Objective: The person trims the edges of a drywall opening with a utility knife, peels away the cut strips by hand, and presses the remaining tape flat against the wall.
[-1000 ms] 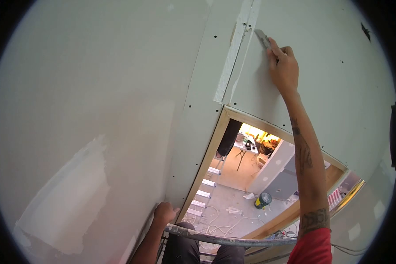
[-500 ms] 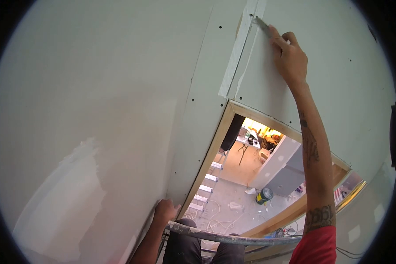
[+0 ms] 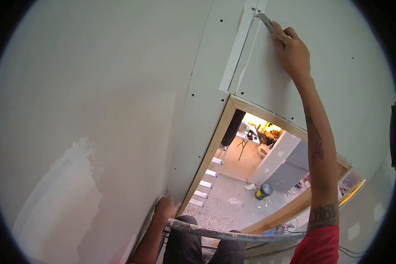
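My right hand [image 3: 292, 53] reaches high, its fingers closed around a putty knife [image 3: 266, 23]. The blade tip touches the wall beside a seam [image 3: 242, 50] between two drywall boards, just below two dark screw heads. A white strip of joint tape or compound [image 3: 234, 57] runs along the seam's left side, with a thin white ridge [image 3: 246, 61] on its right. Low at the left, my left hand [image 3: 166, 207] rests against the wall near the wooden frame [image 3: 211, 158] of an opening. Its fingers are curled and mostly hidden, so whatever they grip cannot be seen.
A plaster-spattered metal rail [image 3: 233, 235] crosses in front of my legs. Through the opening, far below, are a ladder [image 3: 207, 185], a dark bucket [image 3: 264, 192], loose cables [image 3: 220, 220] and a table [image 3: 251, 130]. A white compound patch [image 3: 66, 198] covers the left wall.
The view has tilted down slightly, so the wall appears higher. The knife tip sits a little lower relative to the screw heads. My left hand stays in place.
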The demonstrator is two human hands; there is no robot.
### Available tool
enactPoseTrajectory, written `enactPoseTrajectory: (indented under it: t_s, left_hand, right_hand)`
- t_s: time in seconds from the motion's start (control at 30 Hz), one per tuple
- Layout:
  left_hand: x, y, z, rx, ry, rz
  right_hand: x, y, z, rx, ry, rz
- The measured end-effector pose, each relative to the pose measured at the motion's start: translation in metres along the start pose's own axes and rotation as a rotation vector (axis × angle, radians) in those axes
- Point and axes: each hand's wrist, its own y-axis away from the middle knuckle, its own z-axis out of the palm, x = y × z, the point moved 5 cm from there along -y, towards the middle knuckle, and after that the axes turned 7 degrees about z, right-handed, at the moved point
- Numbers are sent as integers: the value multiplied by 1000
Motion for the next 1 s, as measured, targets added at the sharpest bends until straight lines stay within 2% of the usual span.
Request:
enactPoseTrajectory:
  t_s: [0.43,0.5,0.6,0.67,0.73,1.0]
  left_hand:
    - [11,3,-15,-39,28,-58]
    - [8,0,-11,-35,16,-37]
    - [12,-1,-4,-33,42,-44]
    - [9,-7,-12,-10,56,-66]
    - [7,-11,-5,-71,36,-76]
    - [10,-9,-6,-40,19,-73]
  right_hand:
    - [1,29,4,-27,-78,37]
    - [-6,55,4,-140,23,-51]
    - [-6,69,2,-156,-98,-11]
    - [-1,59,-1,-124,-195,23]
    - [14,39,-4,66,-189,151]
    - [7,-1,0,28,-102,58]
